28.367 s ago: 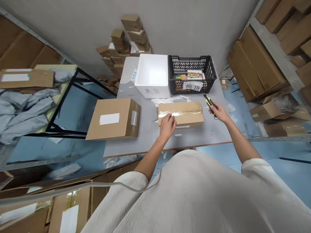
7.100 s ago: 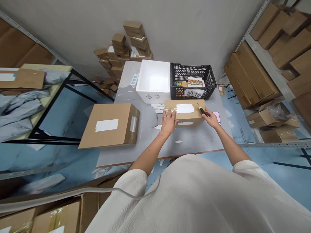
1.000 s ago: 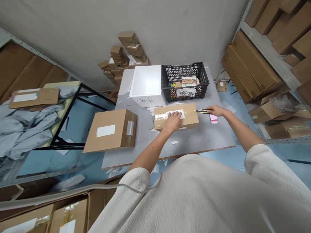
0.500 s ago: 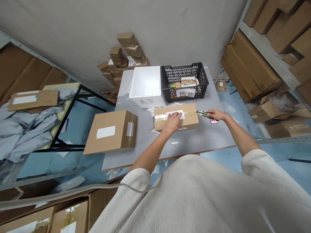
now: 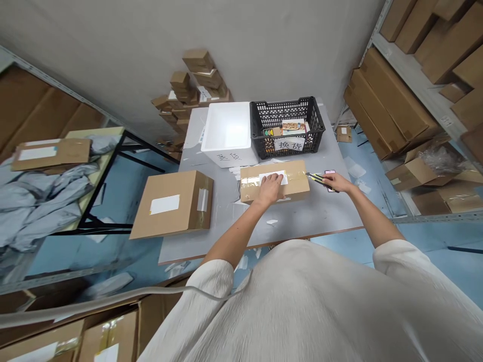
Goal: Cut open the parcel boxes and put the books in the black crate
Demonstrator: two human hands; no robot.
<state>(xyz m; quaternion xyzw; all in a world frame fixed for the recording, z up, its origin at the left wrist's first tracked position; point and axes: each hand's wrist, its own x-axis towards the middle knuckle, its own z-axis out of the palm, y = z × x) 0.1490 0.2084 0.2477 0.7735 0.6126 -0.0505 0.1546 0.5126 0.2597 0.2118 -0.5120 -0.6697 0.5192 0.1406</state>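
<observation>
A taped cardboard box (image 5: 298,183) with a white label lies on the grey table (image 5: 309,216) in front of me. My left hand (image 5: 269,188) rests flat on its top, fingers spread over the label. My right hand (image 5: 335,182) is closed round a yellow and black utility knife (image 5: 316,178), whose tip points at the box's right end. A pink phone (image 5: 329,173) lies on the table just behind that hand.
A white foam bin (image 5: 228,131) and a black plastic crate (image 5: 287,125) holding small packets stand at the table's back. A bigger cardboard box (image 5: 171,203) overhangs the table's left edge. Shelves of cartons line the right side; small boxes are piled against the wall.
My right hand with the knife has drawn slightly back from the box's right end, towards me. The left hand stays on the box top.
</observation>
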